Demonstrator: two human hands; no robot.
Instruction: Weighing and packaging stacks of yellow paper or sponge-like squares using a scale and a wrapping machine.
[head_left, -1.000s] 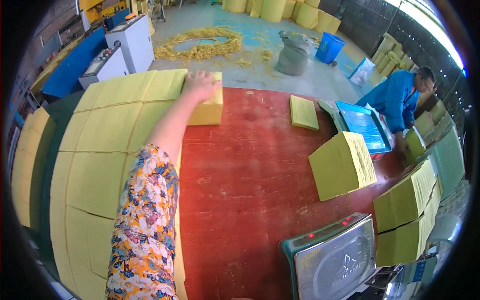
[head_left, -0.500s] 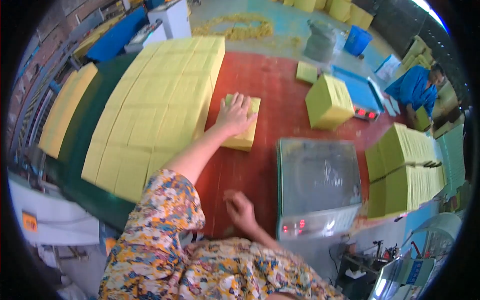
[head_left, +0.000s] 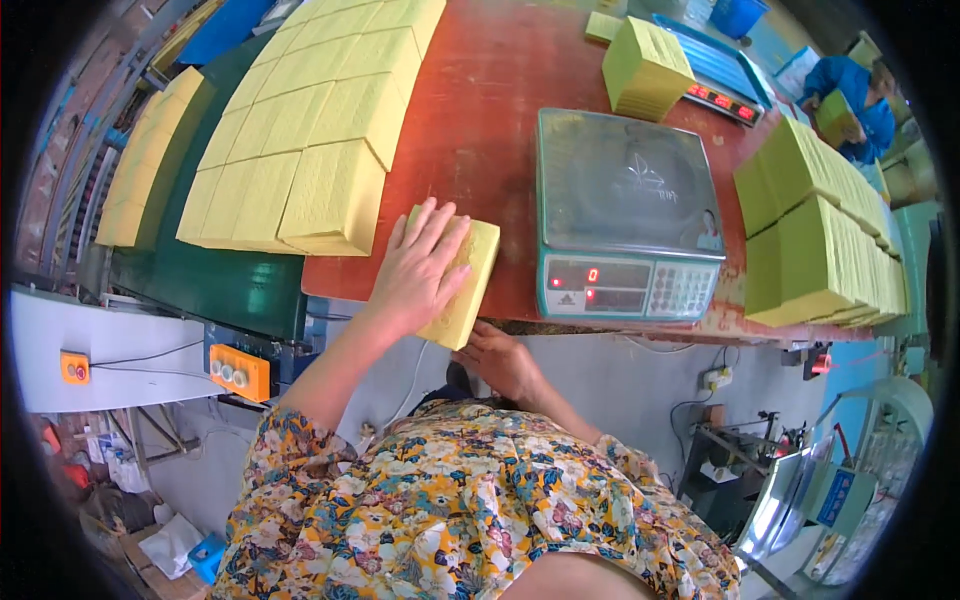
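head view: one frame only
left hand (head_left: 420,265): flat on top of yellow stack (head_left: 458,285), fingers (head_left: 432,222) spread wide, pressing not gripping
right hand (head_left: 503,358): under the stack's near end at the table (head_left: 480,120) edge, fingers curled, touching it; grip unclear, cannot tell
yellow stack: at near edge of red table, overhanging it, just left of scale (head_left: 628,215)
scale: grey pan, nothing on it
rows of yellow stacks (head_left: 310,130): left, on green belt (head_left: 215,280)
piles (head_left: 815,235): right of scale
co-worker (head_left: 850,95): far right, blue sleeves, holds a yellow bundle
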